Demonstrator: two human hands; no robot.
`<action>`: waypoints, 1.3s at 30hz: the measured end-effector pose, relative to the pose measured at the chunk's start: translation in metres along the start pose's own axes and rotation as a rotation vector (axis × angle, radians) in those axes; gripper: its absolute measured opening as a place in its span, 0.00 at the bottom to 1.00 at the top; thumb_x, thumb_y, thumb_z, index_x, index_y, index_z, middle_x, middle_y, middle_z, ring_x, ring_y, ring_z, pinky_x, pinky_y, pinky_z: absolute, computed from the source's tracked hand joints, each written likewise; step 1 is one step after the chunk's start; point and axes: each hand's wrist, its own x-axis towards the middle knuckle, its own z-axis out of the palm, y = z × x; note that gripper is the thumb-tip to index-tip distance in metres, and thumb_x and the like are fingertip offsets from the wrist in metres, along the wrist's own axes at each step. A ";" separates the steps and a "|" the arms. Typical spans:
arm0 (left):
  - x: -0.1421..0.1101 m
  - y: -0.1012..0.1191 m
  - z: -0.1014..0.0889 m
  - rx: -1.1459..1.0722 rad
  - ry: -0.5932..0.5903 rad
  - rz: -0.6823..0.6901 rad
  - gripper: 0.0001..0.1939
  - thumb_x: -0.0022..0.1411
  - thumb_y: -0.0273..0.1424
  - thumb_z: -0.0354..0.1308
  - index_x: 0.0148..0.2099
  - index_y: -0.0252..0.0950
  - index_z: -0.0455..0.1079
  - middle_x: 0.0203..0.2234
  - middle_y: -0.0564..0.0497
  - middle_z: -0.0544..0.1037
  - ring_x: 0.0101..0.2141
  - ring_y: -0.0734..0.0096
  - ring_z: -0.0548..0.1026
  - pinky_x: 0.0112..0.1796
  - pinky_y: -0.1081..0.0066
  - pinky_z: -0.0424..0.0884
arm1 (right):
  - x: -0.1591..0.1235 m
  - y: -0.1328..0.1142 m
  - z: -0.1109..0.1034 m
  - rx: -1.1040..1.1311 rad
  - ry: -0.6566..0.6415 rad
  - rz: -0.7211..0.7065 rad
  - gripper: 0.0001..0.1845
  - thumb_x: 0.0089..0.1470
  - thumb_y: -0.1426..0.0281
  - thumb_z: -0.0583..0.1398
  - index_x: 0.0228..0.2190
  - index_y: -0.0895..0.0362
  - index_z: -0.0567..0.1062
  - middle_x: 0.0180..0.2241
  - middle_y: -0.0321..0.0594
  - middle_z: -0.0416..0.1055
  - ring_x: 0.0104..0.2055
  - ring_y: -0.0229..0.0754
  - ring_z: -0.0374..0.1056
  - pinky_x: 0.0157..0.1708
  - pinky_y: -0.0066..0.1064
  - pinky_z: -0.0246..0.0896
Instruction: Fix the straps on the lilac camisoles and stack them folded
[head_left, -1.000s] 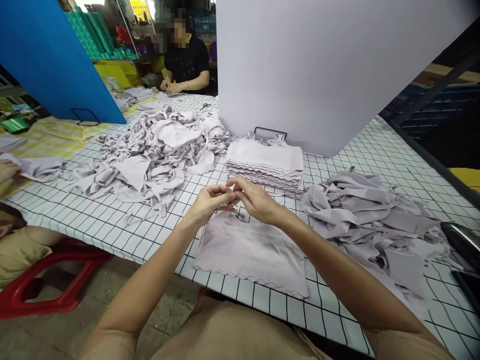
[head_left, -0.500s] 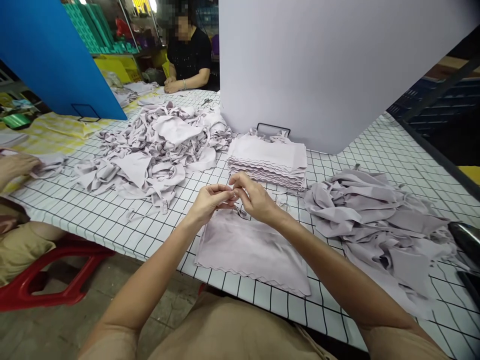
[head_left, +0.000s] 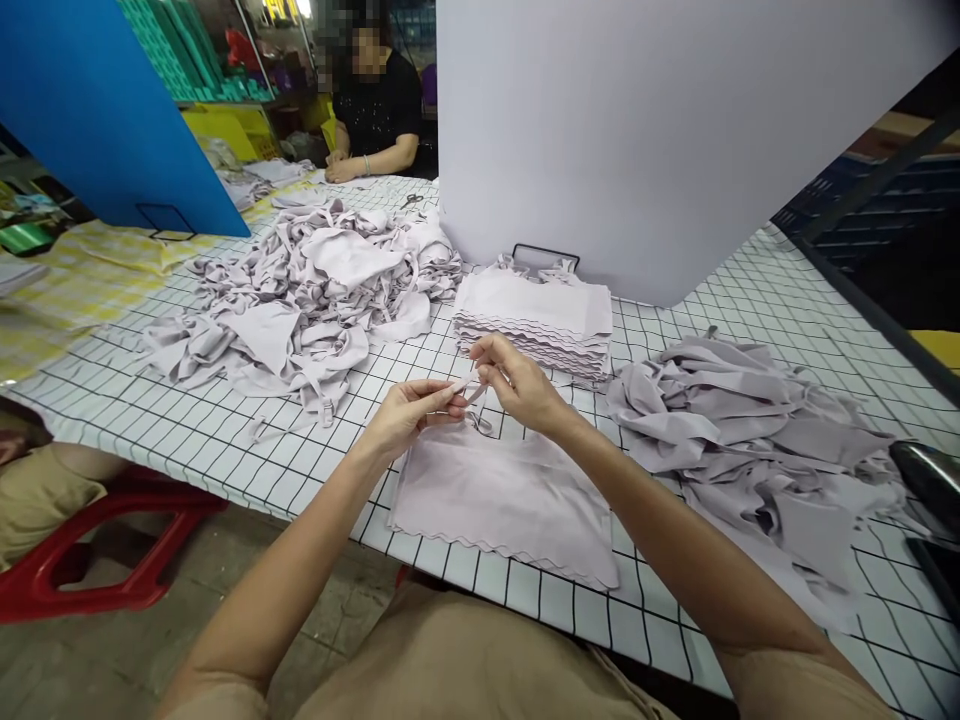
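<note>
A pale lilac garment (head_left: pixel 499 500) lies flat before me, its scalloped edge toward my body. Above its far edge, my left hand (head_left: pixel 412 412) pinches a thin strap (head_left: pixel 471 388) of the same colour between thumb and fingers. Close by on the right, my right hand (head_left: pixel 517 385) grips the strap's other part with bent fingers. A short stretch of strap shows between the two hands, and a loop of it hangs below. Just beyond my hands stands a neat stack of folded lilac garments (head_left: pixel 534 310) with wavy edges.
A loose heap of lilac garments (head_left: pixel 300 290) spreads at left; another heap (head_left: pixel 757 430) lies at right. A large grey panel (head_left: pixel 600 140) and a blue panel (head_left: pixel 112 120) stand on the checked table (head_left: pixel 315 480). Across it sits a person (head_left: pixel 379 120) in black, near scissors (head_left: pixel 412 200).
My hands have drawn slightly apart, and more strap shows between them. The neighbour's hand at far left has gone from the table, with the cloth beneath it.
</note>
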 end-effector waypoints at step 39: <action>-0.026 -0.065 0.002 1.215 0.061 0.373 0.06 0.57 0.27 0.70 0.31 0.39 0.75 0.27 0.56 0.78 0.36 0.66 0.71 0.46 0.60 0.59 | -0.070 0.032 0.034 0.038 -0.159 0.016 0.06 0.62 0.72 0.61 0.31 0.54 0.76 0.29 0.39 0.75 0.44 0.48 0.63 0.48 0.46 0.56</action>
